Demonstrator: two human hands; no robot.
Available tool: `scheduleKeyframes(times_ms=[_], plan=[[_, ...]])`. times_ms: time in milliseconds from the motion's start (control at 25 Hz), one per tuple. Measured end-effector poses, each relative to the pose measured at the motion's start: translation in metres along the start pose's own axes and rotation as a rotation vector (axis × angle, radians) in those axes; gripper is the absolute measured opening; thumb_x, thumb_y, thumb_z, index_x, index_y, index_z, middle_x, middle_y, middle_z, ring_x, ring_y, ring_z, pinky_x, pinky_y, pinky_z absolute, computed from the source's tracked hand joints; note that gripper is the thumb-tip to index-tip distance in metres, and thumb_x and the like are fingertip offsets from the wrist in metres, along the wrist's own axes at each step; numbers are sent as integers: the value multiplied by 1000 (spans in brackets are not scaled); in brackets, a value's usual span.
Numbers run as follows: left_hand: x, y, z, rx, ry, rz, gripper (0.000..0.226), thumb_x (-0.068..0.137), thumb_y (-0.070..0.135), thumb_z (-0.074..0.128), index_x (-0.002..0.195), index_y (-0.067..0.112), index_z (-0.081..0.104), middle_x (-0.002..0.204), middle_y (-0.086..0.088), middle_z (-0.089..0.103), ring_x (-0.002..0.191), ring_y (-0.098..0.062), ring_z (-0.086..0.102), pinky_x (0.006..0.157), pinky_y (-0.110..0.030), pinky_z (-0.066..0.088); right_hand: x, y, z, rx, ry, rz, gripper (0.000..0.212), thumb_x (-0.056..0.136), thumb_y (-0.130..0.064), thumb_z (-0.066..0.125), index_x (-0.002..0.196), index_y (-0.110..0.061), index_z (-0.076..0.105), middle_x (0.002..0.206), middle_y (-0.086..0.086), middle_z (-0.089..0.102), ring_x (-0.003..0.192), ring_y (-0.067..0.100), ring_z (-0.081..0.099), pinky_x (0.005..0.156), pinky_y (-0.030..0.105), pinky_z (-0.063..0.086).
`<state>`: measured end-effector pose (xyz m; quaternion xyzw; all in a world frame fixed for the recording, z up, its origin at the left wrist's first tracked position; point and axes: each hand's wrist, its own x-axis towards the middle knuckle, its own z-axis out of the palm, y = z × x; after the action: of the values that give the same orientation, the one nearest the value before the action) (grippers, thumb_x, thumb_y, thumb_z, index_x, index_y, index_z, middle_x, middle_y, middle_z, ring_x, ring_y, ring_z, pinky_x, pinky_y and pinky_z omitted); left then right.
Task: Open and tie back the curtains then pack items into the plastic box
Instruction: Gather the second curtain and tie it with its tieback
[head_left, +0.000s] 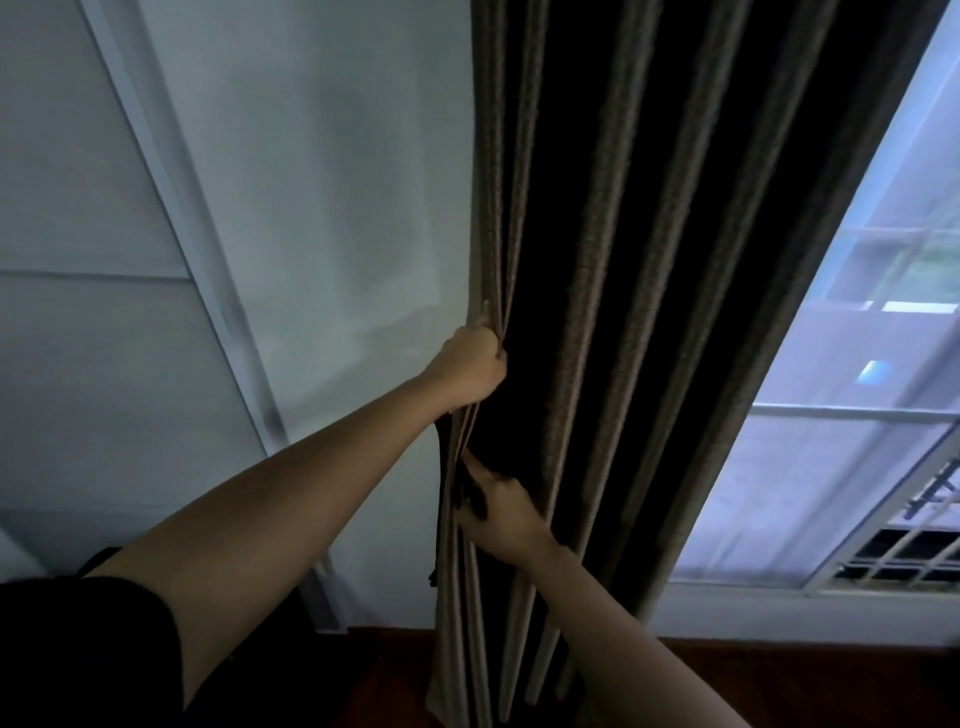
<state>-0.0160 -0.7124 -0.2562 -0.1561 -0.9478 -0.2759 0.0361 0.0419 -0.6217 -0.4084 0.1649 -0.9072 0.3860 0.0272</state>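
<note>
A: Head view is dim. Where is the curtain (623, 260)?
B: Gathered in dark folds between white wall (311, 156), left, and window (831, 441), right; its foot is cut off. Left hand (475, 366) clenches its left edge; right hand (501, 506), nearer, pinches that edge, fingertips lost in shadow.

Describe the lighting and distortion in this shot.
Head view: dim room, daylight only through the window at right; curtain folds sink to near-black; wide-angle lens slants the wall trim; left hand and right hand look fairly sharp.
</note>
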Motion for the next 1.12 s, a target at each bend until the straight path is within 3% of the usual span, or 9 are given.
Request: scheduleKeyframes(times_ms=[80, 160, 280, 440, 560, 680, 880, 960, 1120], plan=[[1, -12, -11, -30, -98, 4, 20, 98, 14, 36, 100, 1, 51, 97, -16, 56, 81, -21, 54, 63, -26, 40, -2, 12, -20, -66, 502, -111, 41, 86, -20, 57, 125, -13, 50, 118, 11, 59, 112, 23, 54, 99, 33, 43], [0, -18, -21, -50, -188, 22, 23, 99, 12, 35, 110, 1, 52, 108, -13, 55, 93, -18, 51, 73, -21, 38, 11, 12, -48, -14, 879, -45, 41, 82, -18, 66, 118, -7, 49, 114, 12, 54, 109, 22, 50, 97, 22, 37], [2, -20, -22, -65, -220, 23, 28, 99, 9, 36, 117, -5, 50, 122, -22, 56, 104, -26, 53, 82, -20, 34, 36, 4, -76, 132, 626, 109, 49, 86, -13, 63, 130, -5, 43, 115, 2, 56, 107, 12, 54, 89, 14, 35], [11, -21, -17, -81, -238, 25, 36, 99, 12, 34, 131, 0, 44, 131, -18, 52, 119, -27, 49, 92, -22, 35, 28, 17, -55, -57, 396, 80, 20, 89, -8, 56, 107, 0, 60, 103, 15, 65, 96, 28, 63, 78, 19, 40], [18, -16, -10, -97, -273, 23, 40, 99, 12, 33, 137, 3, 39, 136, -17, 48, 122, -27, 47, 102, -28, 34, 14, 34, -27, -197, 190, 112, 23, 91, -14, 52, 111, -3, 58, 111, 15, 61, 100, 29, 61, 86, 30, 46], [20, -7, -4, -108, -323, 58, 41, 99, 13, 33, 139, 6, 39, 139, -14, 47, 127, -27, 44, 109, -32, 32, 9, 39, -14, -215, 174, 166, 28, 94, -12, 46, 121, -7, 55, 120, 10, 58, 105, 25, 59, 93, 31, 45], [23, 2, 3, -142, -349, 71, 38, 98, 18, 36, 135, 11, 44, 128, -5, 52, 115, -19, 50, 105, -32, 38, 20, 38, -12, -298, 172, 195, 38, 94, -7, 43, 131, -5, 47, 133, 13, 49, 110, 31, 56, 97, 36, 46], [22, 9, 6, -163, -355, 59, 30, 94, 23, 44, 121, 14, 54, 117, -5, 57, 105, -18, 54, 94, -29, 44, 27, 33, -10, -311, 131, 208, 33, 94, -6, 41, 126, -2, 50, 130, 15, 50, 105, 34, 58, 92, 39, 49], [18, 22, 17, -82, -136, 92, 34, 87, 34, 59, 111, 10, 59, 96, -1, 62, 90, -18, 62, 74, -26, 50, 28, 23, -12, -302, 37, 145, 29, 93, -24, 45, 112, -5, 57, 117, 13, 56, 103, 30, 57, 91, 42, 49]])
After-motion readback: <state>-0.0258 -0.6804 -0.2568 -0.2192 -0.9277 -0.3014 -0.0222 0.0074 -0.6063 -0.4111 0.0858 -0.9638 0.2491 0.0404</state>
